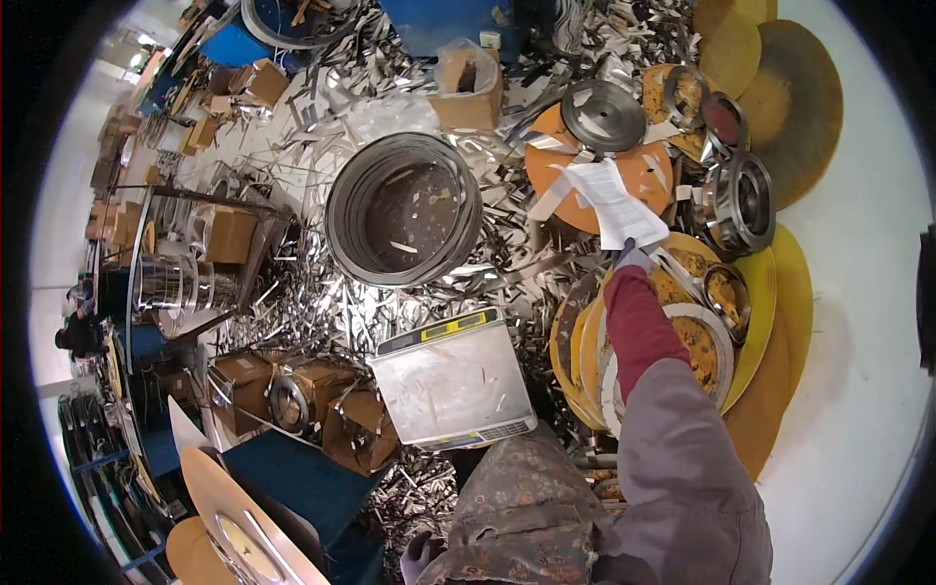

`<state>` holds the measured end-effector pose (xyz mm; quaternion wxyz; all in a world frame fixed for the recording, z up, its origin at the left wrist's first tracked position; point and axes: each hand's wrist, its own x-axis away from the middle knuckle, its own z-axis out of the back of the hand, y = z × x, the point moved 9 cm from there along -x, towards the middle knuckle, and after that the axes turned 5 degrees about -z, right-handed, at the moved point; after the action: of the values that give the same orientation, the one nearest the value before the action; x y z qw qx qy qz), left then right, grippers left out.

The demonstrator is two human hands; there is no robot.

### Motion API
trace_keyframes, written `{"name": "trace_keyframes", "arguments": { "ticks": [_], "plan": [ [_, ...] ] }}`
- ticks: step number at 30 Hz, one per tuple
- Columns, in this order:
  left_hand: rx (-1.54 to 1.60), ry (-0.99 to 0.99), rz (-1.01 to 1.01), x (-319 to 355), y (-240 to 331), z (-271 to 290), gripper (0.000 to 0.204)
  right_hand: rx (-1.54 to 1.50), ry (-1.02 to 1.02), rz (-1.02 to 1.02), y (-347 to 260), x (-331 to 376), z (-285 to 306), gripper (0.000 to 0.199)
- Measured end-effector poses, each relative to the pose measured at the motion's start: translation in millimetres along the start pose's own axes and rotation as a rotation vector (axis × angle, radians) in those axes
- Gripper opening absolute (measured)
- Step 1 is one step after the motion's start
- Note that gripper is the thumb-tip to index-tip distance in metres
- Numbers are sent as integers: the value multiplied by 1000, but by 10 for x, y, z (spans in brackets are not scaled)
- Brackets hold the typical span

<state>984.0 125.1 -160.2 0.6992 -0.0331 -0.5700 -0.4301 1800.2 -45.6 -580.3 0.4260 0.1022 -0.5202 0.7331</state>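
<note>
My right arm, in a grey sleeve with a maroon cuff, reaches forward over the orange and yellow discs. At its end my gloved right hand [634, 253] is closed on the near edge of a white printed sheet of paper [614, 200]. The paper's far part lies over a large orange disc [546, 166]. Low in the picture, beside my patterned apron [526, 497], hangs my gloved left hand [419, 556]. It is partly cut off, and its fingers do not show well enough to read.
A silver platform scale [453, 380] with loose strips on it stands before me. Beyond it lies a large coiled metal ring [341, 210]. Shiny metal strips [312, 292] litter the floor. Steel rings [751, 200] and stacked discs [795, 312] line the right wall; cardboard boxes [361, 429] sit left.
</note>
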Motion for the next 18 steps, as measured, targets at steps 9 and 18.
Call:
{"name": "trace_keyframes", "arguments": {
  "ticks": [9, 18],
  "plan": [
    [29, 17, 52, 97, -203, -176, 26, 600, 125, 316, -1364, 1203, 705, 54],
    [173, 71, -63, 111, -319, -175, 27, 1412, 137, 691, -1764, 1267, 614, 56]
  ]
}}
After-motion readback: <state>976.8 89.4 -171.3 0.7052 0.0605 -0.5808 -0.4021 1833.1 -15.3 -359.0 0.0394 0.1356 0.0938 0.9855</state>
